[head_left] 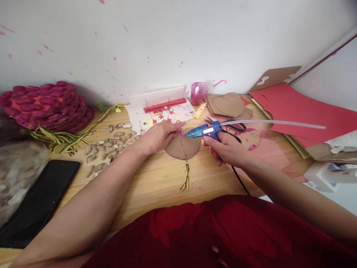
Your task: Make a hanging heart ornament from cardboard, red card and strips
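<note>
A rounded cardboard piece (192, 148) with a dark pink edge lies flat in front of me. Down its middle runs a yellow-green and black yarn tassel (186, 178) whose strands hang past the near edge. My left hand (160, 137) holds the piece at its upper left, index finger stretched and thumb bent beside it. A thin pink-purple cord (180, 134) shows by those fingertips. My right hand (223, 147) grips a blue glue gun (208, 130), its nozzle pointing left over the cardboard near the cord. A long clear glue stick (276, 122) sticks out of the back.
Black-handled scissors (237, 125) lie behind the glue gun. Further back are stacked cardboard hearts (227, 106), a pink-stained cup (198, 93) and star cutouts (163, 113). Peanut shells (111, 148), a phone (41, 201) and a magenta shell-covered object (47, 106) are left; red paper (306, 108) is right.
</note>
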`<move>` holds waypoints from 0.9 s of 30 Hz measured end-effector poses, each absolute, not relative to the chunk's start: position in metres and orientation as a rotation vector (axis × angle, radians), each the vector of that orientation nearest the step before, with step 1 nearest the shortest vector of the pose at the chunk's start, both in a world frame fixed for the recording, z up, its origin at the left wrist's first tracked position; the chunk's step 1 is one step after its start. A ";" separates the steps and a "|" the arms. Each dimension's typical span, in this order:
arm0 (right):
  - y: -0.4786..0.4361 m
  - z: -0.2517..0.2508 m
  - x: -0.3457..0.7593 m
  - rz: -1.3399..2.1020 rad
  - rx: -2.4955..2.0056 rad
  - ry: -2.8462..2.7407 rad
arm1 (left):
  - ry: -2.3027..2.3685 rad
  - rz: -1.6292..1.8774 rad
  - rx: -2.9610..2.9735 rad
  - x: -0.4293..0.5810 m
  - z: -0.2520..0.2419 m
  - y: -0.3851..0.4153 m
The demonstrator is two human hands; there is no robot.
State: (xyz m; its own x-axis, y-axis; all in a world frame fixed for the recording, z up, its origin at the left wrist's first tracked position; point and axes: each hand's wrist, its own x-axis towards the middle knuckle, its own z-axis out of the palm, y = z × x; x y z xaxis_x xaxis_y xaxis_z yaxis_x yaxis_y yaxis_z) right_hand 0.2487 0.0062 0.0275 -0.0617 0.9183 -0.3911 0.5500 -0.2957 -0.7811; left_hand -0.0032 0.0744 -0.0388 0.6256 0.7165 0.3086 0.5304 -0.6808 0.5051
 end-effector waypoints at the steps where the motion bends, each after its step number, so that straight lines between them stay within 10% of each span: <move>1: 0.006 0.027 0.249 1.297 -1.832 -1.573 | 0.991 0.706 2.485 -0.003 -0.039 0.074; 27: 0.004 0.027 0.251 1.116 -1.874 -1.855 | 0.959 0.738 2.495 -0.004 -0.041 0.075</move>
State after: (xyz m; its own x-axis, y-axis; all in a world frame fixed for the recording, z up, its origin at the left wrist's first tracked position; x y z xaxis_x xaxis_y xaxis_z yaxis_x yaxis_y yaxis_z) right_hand 0.2507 0.0038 0.0275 -0.1216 0.9387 -0.3227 0.7248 -0.1382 -0.6750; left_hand -0.0038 0.0753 -0.0411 0.6318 0.6974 0.3383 0.5059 -0.7016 0.5018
